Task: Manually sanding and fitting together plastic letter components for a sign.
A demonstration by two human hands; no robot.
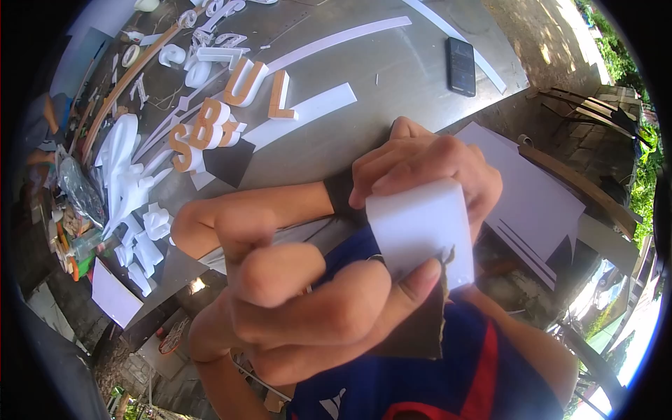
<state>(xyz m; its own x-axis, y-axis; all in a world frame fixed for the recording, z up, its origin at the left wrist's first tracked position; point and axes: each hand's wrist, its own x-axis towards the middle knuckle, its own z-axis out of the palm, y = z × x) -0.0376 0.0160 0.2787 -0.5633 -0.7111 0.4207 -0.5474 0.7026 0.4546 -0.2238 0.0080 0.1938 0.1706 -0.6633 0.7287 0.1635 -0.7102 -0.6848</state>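
Observation:
Close to the camera, my left hand [315,308] is closed, its thumb pressing a dark, sandpaper-like sheet [413,332] with a rough torn edge against a white piece. That white piece [416,224] has a smooth, rounded upper edge and a wide flat side; its full shape is hidden. Behind and above it, my right hand [441,168] wraps bent fingers over its top. Farther off on the metal table lie several block letters [241,82] with tan faces and white sides. Beside them is another dark sheet [231,162].
A phone [460,66] lies at the table's far right. White strips [308,112], cut-out white shapes [126,168] and a long wooden strip [112,98] cover the left side. White sheets [532,203] lie right of my hands. A bare limb [266,208] crosses behind my left hand.

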